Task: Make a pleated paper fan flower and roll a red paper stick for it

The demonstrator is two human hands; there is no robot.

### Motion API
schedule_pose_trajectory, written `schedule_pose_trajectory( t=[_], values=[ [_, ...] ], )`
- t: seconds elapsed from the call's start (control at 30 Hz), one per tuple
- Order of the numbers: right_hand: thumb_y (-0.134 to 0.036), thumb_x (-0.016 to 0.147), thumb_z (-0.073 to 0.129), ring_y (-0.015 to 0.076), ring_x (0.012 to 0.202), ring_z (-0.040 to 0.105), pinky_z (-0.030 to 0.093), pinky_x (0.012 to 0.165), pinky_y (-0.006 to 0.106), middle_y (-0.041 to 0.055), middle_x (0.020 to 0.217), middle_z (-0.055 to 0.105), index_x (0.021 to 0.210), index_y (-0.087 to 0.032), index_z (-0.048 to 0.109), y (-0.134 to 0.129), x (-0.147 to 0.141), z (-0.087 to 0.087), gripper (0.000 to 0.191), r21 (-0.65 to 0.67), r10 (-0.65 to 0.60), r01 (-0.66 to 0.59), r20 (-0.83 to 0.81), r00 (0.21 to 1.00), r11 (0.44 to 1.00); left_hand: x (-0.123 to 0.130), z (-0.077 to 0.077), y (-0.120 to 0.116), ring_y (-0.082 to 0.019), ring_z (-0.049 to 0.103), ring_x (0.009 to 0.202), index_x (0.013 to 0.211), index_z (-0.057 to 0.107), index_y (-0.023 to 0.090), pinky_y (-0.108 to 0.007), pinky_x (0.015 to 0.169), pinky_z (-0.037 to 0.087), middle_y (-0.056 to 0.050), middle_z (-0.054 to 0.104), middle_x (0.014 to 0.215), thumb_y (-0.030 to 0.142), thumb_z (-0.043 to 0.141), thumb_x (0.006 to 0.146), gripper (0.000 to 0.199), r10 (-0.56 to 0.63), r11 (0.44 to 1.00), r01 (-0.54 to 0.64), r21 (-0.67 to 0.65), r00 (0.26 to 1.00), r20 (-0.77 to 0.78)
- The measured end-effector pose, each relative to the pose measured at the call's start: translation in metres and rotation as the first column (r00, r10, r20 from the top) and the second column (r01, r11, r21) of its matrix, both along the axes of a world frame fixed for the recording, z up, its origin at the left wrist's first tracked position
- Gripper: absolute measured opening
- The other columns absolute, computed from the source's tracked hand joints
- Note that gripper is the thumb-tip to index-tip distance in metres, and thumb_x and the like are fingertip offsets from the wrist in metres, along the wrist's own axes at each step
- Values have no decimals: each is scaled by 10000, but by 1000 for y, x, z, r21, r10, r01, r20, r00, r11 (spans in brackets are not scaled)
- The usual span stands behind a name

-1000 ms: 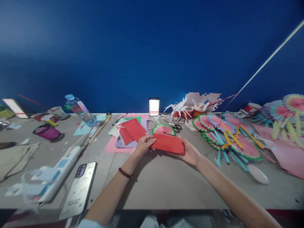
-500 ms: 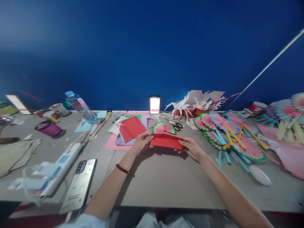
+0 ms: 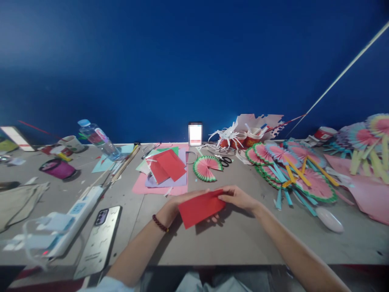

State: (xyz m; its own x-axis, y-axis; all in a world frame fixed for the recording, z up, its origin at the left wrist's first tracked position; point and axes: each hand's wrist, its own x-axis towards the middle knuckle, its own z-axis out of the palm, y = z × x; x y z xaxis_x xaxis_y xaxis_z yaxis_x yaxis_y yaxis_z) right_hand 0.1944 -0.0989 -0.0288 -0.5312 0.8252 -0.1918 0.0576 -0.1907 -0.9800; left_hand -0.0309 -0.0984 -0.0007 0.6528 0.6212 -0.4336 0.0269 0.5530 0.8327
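Observation:
A folded piece of red paper is held tilted above the middle of the table, its left end lower than its right. My left hand lies behind and under it, mostly hidden, with fingertips showing below the paper's lower edge. At the right end my right hand pinches the paper, thumb on the front face. Beyond the hands lies a pleated watermelon-patterned paper fan, partly spread into a round. Black-handled scissors rest just right of it.
Coloured sheets with red paper on top lie left of the fan. More pleated fans are piled at right, near a white oval object. A phone, power strip and bottle stand or lie left.
The red paper has come nearer to me and turned from level to tilted. My left hand has slipped from its left end to behind it. The watermelon fan now shows more fully.

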Motion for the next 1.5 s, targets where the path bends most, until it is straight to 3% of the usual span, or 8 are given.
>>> schedule_pose_trajectory(
  t=[0.07,0.23,0.43,0.57,0.83,1.0,1.2,1.5],
  values=[
    [-422,773,714,120,512,627,534,527,234,39,666,717,1074,-100,722,0,-3,-1,441,-10,-29,29,17,999,1000,2,0,0,-317,729,771,921,755,80,-430,676,542,-166,748,835,573,498,895,556,-190,981,193,-30,977,100],
    [-366,773,703,107,471,616,500,435,183,20,647,706,1139,-111,668,1,-9,2,448,-32,-125,124,-25,992,992,0,-10,8,-222,727,748,1123,702,163,-280,645,546,-141,748,918,610,525,876,541,-274,962,273,21,957,101],
    [-511,729,707,163,512,658,538,425,223,56,656,707,941,-126,670,5,-11,1,442,-169,-293,273,-113,949,947,6,-29,13,-221,732,751,1114,674,117,-284,681,575,-144,748,883,493,676,829,471,-122,992,124,0,980,156],
    [-579,732,706,154,535,651,529,420,211,55,655,691,882,-131,652,6,-10,-2,476,-143,-341,326,-97,935,935,12,-35,13,-214,736,770,1165,644,137,-272,688,574,-119,753,875,423,781,757,517,-1,1000,6,-23,976,216],
    [-500,623,831,102,471,591,488,429,191,-1,569,650,786,-142,639,7,-15,0,437,-100,-371,362,-95,924,927,17,-31,8,-220,725,811,1077,674,120,-308,746,563,-126,751,922,445,826,691,527,162,986,-167,8,965,205],
    [-521,570,847,103,456,588,493,441,212,-9,557,646,745,-146,645,10,-16,-7,461,-65,-397,391,-119,910,918,17,-31,6,-214,691,924,1055,719,139,-301,859,509,-112,737,1023,459,803,710,477,199,949,-226,220,970,141],
    [-533,592,825,113,455,587,503,459,238,-11,546,646,760,-147,652,6,-22,-8,455,-21,-366,367,-131,921,930,19,-27,4,-170,654,724,964,728,149,-300,725,497,-72,722,862,488,828,655,469,337,886,-349,304,937,95],
    [-527,564,842,126,465,603,517,464,258,-7,555,657,782,-160,637,-2,-30,-3,473,-49,-379,376,-176,909,925,19,-21,2,-162,638,722,861,721,136,-278,705,483,-64,718,821,450,866,600,434,383,868,-405,288,914,132]
  ],
)
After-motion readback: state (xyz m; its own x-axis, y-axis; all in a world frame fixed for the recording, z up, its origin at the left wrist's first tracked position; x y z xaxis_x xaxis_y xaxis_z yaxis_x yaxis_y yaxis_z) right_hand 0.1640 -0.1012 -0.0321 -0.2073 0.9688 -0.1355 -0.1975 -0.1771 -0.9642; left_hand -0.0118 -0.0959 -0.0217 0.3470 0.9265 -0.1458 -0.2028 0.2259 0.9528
